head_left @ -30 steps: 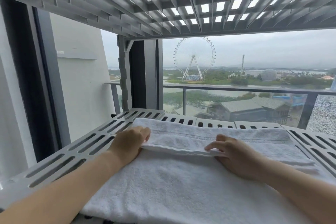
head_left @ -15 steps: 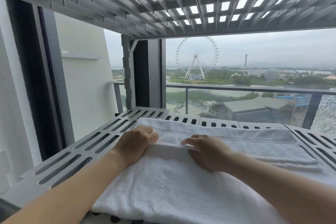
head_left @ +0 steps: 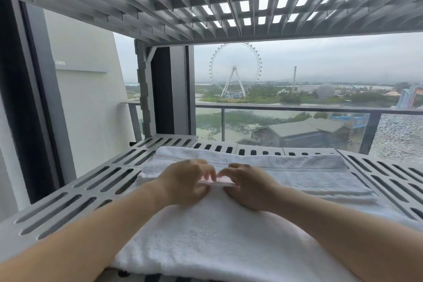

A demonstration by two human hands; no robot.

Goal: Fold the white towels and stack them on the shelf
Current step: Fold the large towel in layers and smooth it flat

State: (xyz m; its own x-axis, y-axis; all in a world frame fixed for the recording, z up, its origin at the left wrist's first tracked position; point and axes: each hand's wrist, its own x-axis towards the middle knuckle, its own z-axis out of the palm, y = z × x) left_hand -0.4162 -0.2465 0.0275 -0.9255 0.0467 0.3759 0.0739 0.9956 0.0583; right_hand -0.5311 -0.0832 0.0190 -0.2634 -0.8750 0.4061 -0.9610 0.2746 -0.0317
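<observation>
A white towel (head_left: 206, 242) lies spread on the grey slotted shelf (head_left: 75, 192), its near part hanging over the front edge. A folded white towel layer (head_left: 297, 167) lies behind it on the same shelf. My left hand (head_left: 185, 184) and my right hand (head_left: 249, 186) sit side by side at the towel's middle, fingertips almost meeting. Both pinch the folded towel edge (head_left: 217, 182) between fingers and thumb. Both forearms reach in from the bottom of the view.
Another slotted shelf board (head_left: 206, 2) hangs close above. A shelf upright (head_left: 144, 89) stands at the back left beside a dark window frame (head_left: 34, 98). Behind the shelf is glass with a balcony railing (head_left: 297, 107) and a distant Ferris wheel.
My right hand slid left along the folded edge until it met my left hand. My left hand shifted right toward the middle. Both now pinch the edge instead of lying on it.
</observation>
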